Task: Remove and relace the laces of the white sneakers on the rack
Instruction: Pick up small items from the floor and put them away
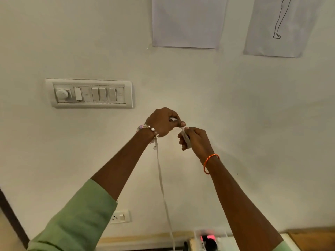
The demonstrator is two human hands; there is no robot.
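Note:
Both hands are raised in front of a white wall, holding a flat white lace (161,187). My left hand (162,122) pinches the lace near its upper end, fingers curled round it. My right hand (194,140) grips a short stretch of the same lace just to the right, almost touching the left fingertips. From the left wrist the lace hangs straight down and runs out of the bottom of the view. No sneaker and no rack are in sight.
A switch panel (89,93) is on the wall to the left, a small socket (120,216) lower down. Two paper sheets (188,22) hang above. A white surface with a clear box (210,238) lies at the bottom edge.

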